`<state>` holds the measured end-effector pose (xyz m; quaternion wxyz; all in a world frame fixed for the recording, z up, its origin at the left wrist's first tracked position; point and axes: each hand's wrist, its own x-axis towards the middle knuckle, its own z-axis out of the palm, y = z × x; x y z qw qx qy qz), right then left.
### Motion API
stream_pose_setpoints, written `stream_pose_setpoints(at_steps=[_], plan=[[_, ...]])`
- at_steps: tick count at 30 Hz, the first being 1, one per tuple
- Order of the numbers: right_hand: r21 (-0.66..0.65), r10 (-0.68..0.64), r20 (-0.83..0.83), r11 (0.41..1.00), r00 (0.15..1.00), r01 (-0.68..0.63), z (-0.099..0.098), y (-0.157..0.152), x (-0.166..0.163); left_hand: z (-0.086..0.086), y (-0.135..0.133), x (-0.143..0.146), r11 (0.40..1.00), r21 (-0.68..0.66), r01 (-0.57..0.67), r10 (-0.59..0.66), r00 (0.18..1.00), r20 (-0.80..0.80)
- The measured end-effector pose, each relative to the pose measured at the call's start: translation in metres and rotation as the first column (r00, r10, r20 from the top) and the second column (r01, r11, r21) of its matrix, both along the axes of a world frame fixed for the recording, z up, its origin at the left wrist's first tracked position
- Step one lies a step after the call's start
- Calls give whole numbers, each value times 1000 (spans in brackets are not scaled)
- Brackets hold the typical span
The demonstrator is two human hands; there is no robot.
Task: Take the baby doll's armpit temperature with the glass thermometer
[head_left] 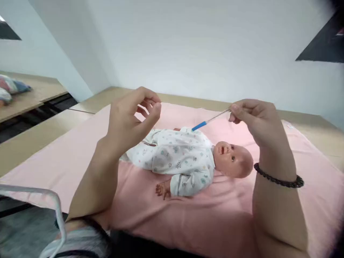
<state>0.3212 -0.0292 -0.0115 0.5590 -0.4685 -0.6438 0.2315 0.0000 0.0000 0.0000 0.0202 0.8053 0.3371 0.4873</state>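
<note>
Thermometer [212, 119]: a thin clear stick with a blue tip, pinched at its far end between the thumb and fingers of the right hand [254, 116]. It slopes down and to the left from that hand, and its blue tip hangs just above the shoulder of the baby doll [188, 157]; whether the tip touches the cloth cannot be told. A dark beaded bracelet [279, 178] circles the right wrist.

The left hand [131, 114] is raised over the doll's legs, holding nothing, its fingers curled loosely with thumb and forefinger close but not clearly meeting. The two hands are well apart, with the doll's body between them.

The doll lies on its back across the middle of a pink sheet [67, 161], head toward the right edge, legs toward the left. It wears a white sleepsuit with small coloured prints, and one bare hand rests on the sheet at its near side.

The sheet covers a wooden table [24, 143], whose bare top shows along the left and far edges. At the near left corner is a white curved rail [57, 211]. On another wooden surface far to the left lies a bundle of coloured cloth [10, 87].
</note>
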Motion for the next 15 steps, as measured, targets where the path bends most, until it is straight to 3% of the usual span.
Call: stream_pose_setpoints(at_steps=[4,7,11,15], plan=[[143,-28,-67,989,997,38,-1,-3,-23,-1,2,3,999,7,46,-46,999,-29],[175,-215,20,962,976,208,-1,-8,-34,0,-1,4,994,-63,88,-94,990,-109],[77,-20,-103,997,995,28,2,-16,-41,1,-5,4,981,-162,107,-142,964,-224],[51,49,-183,998,982,-40,4,-19,-51,-2,-4,6,980,-134,146,-171,965,-198]])
